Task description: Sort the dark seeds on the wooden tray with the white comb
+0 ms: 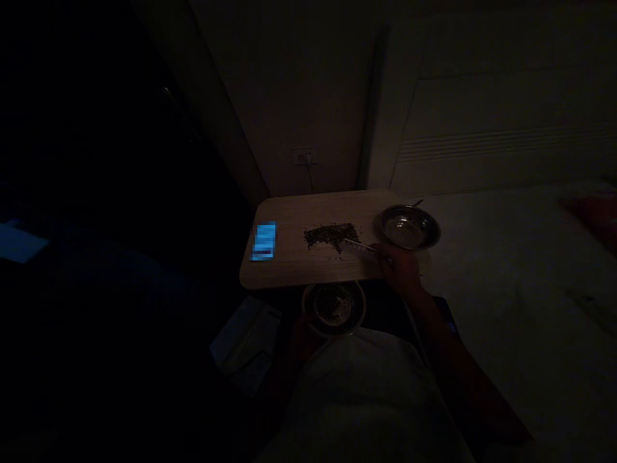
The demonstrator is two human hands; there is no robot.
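Observation:
My right hand [399,269] is closed around a thin, pale, flat tool [359,245], whose exact kind I cannot make out in the dim light. The tool's far end touches a spread of small dark grains or seeds [330,236] on a light wooden tabletop [284,273]. Below the table's near edge, my left hand [304,335] grips the left side of a round metal bowl [362,307]. Some material lies in that bowl, too dark to name. Most of the left hand's fingers are in shadow.
A second metal bowl [409,239] with a utensil handle sits at the table's right corner. A lit phone [263,241] lies at the left. A wall socket [305,156] with a cable is behind. A pale bed surface [506,270] adjoins the right side.

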